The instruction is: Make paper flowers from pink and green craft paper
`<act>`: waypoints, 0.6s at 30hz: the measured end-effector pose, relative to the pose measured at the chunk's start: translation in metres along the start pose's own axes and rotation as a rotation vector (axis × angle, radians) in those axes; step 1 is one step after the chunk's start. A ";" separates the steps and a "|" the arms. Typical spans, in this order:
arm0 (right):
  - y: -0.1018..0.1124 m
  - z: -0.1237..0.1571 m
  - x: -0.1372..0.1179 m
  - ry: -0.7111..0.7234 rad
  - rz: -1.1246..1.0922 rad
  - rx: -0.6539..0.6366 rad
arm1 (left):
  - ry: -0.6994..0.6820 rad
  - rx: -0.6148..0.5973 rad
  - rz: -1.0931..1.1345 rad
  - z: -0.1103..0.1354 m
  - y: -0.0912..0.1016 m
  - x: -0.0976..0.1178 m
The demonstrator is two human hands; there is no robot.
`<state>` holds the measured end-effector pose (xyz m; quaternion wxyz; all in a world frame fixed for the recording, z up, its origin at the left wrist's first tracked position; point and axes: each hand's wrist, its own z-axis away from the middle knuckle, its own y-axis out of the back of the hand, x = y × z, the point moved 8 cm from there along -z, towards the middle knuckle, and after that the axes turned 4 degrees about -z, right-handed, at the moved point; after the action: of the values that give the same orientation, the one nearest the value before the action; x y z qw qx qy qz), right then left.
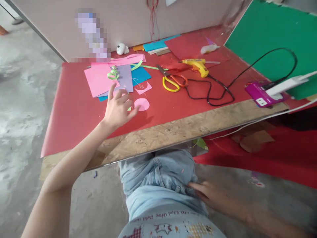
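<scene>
Jeans (158, 172) bear the flat, empty right hand (210, 195), while the spread, empty left hand (119, 109) might sweep the pink circle (142, 104) off the table (74, 112)

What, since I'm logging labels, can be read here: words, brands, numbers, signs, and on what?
Shirt: a line of handwriting-style script, too small and warped to quote.
Pixelated patch on the wall: unreadable.
Purple power strip, glue gun: no legible marking.

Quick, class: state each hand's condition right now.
Left hand: open, fingers spread, beside the pink circle, holding nothing.
Right hand: open, flat on the jeans, empty.
</scene>
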<state>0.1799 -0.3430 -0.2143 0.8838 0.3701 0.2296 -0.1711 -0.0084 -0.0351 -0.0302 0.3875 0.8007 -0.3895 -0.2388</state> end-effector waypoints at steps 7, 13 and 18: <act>0.018 -0.019 0.001 -0.017 -0.004 0.264 | 0.176 -0.113 0.097 0.005 -0.017 -0.019; 0.028 -0.036 0.029 -0.134 0.027 0.438 | 0.188 -0.126 0.056 0.006 -0.011 -0.011; 0.060 0.000 0.082 -0.291 0.021 0.601 | 0.093 -0.037 -0.022 0.007 -0.010 -0.008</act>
<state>0.2770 -0.3134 -0.2237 0.7605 0.5880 0.0363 -0.2733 -0.0137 -0.0284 -0.0416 0.4174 0.8077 -0.3579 -0.2127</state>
